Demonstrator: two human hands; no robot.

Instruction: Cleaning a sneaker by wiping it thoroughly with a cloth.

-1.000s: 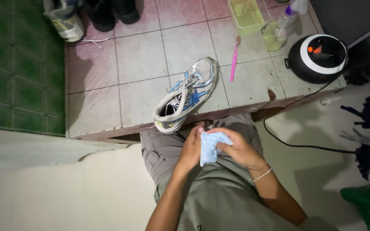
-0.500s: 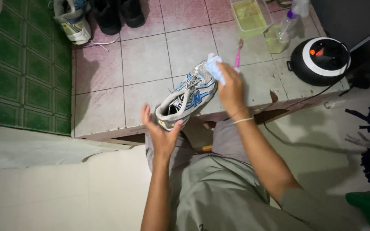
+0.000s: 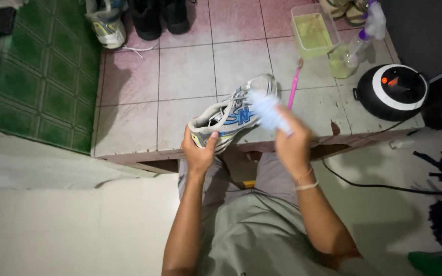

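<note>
A white and blue sneaker (image 3: pixel 229 116) lies on the pink tiled step (image 3: pixel 129 122), its toe pointing away from me. My left hand (image 3: pixel 198 152) grips its heel. My right hand (image 3: pixel 292 144) holds a pale blue cloth (image 3: pixel 268 110), blurred with motion, against the sneaker's side near the toe. My legs in grey trousers are below the step.
A pink toothbrush (image 3: pixel 294 84) lies right of the sneaker. Behind it stand a clear tub of yellowish liquid (image 3: pixel 315 31) and a spray bottle (image 3: pixel 356 43). A round black and white appliance (image 3: pixel 393 91) sits at the right with its cord (image 3: pixel 364 181). Other shoes (image 3: pixel 129 20) line the back.
My left hand closed on the sneaker's heel. My right hand brought the cloth from my lap to the sneaker, then slid it back along the side.
</note>
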